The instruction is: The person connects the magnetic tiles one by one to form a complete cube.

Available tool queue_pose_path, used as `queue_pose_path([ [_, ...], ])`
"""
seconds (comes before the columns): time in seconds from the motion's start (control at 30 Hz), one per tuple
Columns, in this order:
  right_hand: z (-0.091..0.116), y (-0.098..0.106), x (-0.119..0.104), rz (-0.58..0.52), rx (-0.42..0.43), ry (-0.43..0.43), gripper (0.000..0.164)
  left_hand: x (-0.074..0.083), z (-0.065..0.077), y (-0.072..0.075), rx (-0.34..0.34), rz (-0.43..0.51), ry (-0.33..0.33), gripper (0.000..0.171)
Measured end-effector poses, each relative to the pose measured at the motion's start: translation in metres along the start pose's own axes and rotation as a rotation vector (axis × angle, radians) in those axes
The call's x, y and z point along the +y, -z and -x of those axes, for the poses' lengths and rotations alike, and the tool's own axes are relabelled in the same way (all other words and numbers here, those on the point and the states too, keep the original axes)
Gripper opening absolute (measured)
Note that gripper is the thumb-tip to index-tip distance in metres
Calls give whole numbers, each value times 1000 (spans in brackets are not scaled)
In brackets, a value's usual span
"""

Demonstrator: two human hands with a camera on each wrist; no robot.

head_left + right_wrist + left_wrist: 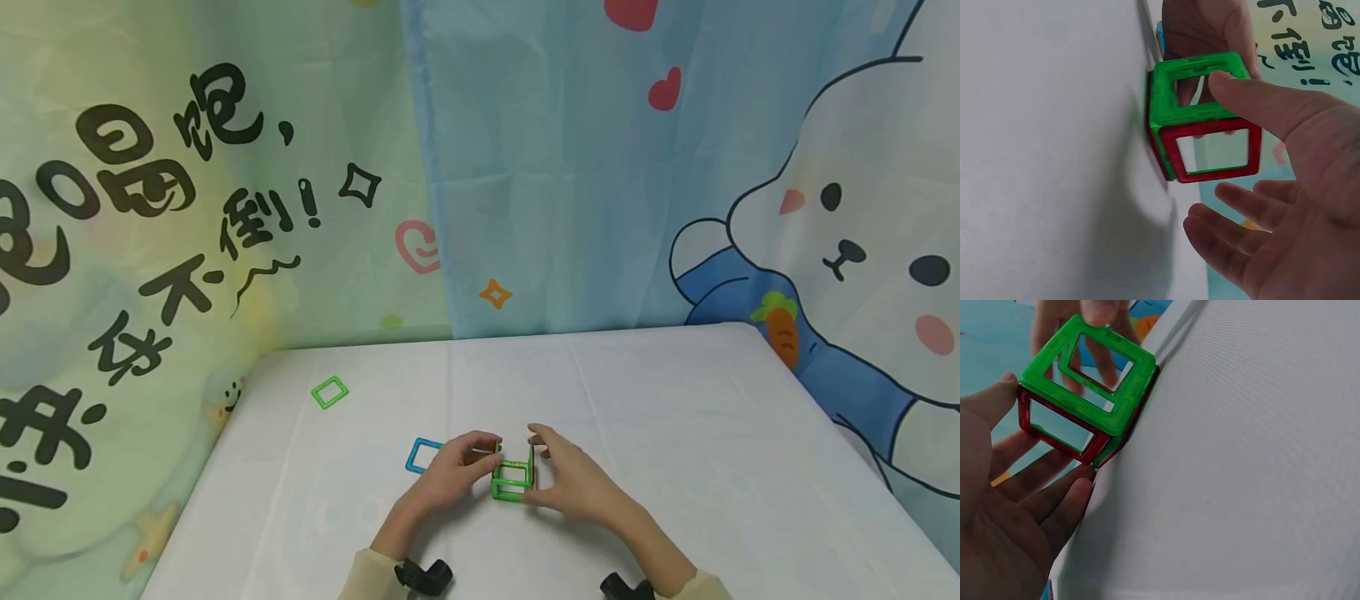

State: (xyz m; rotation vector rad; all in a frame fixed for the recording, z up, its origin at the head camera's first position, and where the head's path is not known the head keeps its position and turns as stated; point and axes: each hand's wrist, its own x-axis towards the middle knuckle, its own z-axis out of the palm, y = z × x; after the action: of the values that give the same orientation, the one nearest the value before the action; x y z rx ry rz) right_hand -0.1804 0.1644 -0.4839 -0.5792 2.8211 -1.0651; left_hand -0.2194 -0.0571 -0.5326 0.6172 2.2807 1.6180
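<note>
On the tabletop, a green frame lies leftmost, then a blue frame beside the left hand, whose grip holds a green-and-red cube. Right of it, the right hand's grip is wide, thumb touching the cube's green face.

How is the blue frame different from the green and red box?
Colour: the frame is blue, while the box is green and red.
Shape: the frame lies flat on the white table, while the box stands up with several sides.
Place: the frame is partly hidden by the left hand, while the box is between that hand and the right hand.
Both have see-through openings.
</note>
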Motion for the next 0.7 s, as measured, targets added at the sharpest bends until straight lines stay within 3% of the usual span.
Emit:
queue_pose_path([
  [0.37, -6, -5, 8, -44, -59, -27, 77, -1, 1, 9, 5, -49, -36, 42],
  [0.7, -6, -11, 5, -17, -61, -128, 76, 7, 11, 51, 87, -94, -67, 35],
])
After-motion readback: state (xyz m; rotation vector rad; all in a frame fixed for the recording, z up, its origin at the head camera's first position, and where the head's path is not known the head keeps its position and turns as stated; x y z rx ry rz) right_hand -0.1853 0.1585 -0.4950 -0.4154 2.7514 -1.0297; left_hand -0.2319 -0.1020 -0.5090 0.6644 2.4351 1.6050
